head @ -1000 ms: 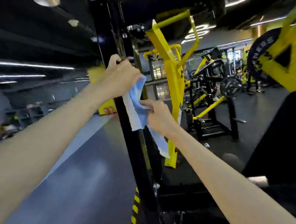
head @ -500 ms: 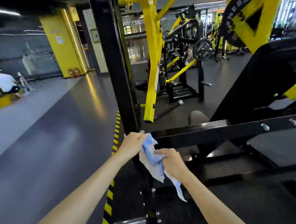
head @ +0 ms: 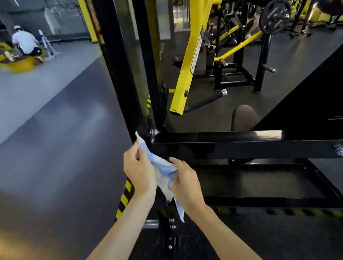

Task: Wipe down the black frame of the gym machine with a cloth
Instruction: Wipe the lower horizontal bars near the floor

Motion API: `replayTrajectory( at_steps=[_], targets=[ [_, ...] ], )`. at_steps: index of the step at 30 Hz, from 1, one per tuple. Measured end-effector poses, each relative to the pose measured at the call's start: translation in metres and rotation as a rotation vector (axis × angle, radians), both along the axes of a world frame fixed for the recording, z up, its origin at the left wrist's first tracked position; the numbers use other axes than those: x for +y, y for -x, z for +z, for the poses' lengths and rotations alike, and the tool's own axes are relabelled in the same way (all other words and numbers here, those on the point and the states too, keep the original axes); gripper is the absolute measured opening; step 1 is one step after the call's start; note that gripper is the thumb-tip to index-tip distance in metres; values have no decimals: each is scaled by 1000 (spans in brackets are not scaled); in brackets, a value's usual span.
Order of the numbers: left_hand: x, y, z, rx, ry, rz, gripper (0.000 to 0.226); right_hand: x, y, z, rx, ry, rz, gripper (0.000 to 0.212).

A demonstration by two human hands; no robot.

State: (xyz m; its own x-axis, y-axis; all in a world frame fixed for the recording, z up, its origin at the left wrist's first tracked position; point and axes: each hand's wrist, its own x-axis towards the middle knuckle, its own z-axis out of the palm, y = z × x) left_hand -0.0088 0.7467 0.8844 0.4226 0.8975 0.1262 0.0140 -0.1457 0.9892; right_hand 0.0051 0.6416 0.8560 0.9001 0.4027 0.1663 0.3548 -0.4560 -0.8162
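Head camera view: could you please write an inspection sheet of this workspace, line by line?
Surface: dark grey floor, glossy, with yellow-black striped tape by the machine base.
Job's things: black frame, its upright post meeting a crossbar; light blue cloth, crumpled, its top corner close to that joint.
Clutter: nothing seen.
Hands: left hand and right hand both grip the cloth, one on each side.
Cables: nothing seen.
Surroundings: yellow bar behind the frame; weight plate on another machine; a person crouching far left.
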Motion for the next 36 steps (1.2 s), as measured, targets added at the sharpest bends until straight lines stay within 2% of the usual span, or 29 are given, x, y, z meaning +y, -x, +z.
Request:
replayTrajectory(
  at_steps=[1, 3, 5, 6, 8, 10, 12, 15, 18, 21, 23, 28, 32, 36],
  targets=[
    [-5, -7, -3, -24, -131, 17, 26, -3, -8, -3, -41, 5, 24, 53],
    [-10, -25, -13, 1, -519, -107, 29, -8, -28, -10, -89, -11, 71, 52],
    [-3, -39, -33, 285, -975, -223, 36, -10, -46, -14, -157, -15, 84, 43],
    [1, -42, -43, 462, -1119, -240, 46, -10, -54, -16, -232, -8, 72, 39],
    [7, -37, -53, 676, -1199, -239, 60, -10, -63, -20, -398, 12, 50, 36],
    [7, -26, -52, 833, -1332, -244, 63, -8, -67, -26, -564, 4, 43, 37],
    [13, -18, -48, 929, -1513, -201, 60, -4, -72, -32, -682, 28, 60, 40],
    [24, -25, -32, 986, -1692, -95, 57, 1, -85, -36, -805, 110, 71, 33],
    [29, -38, -18, 1007, -1760, -149, 58, 6, -92, -37, -820, 138, 113, 38],
    [38, -35, -5, 994, -1860, -228, 59, 10, -94, -41, -755, 140, 130, 48],
    [43, -31, -2, 1013, -1890, -250, 58, 12, -97, -44, -723, 127, 127, 47],
    [35, -36, -12, 973, -1748, -166, 58, 19, -104, -38, -706, 93, 83, 36],
    [32, -33, -18, 976, -1608, -98, 84, 24, -107, -31, -707, 101, 131, 49],
    [24, -23, -26, 944, -1536, 9, 78, 31, -105, -26, -718, 172, 174, 61]
  ],
)
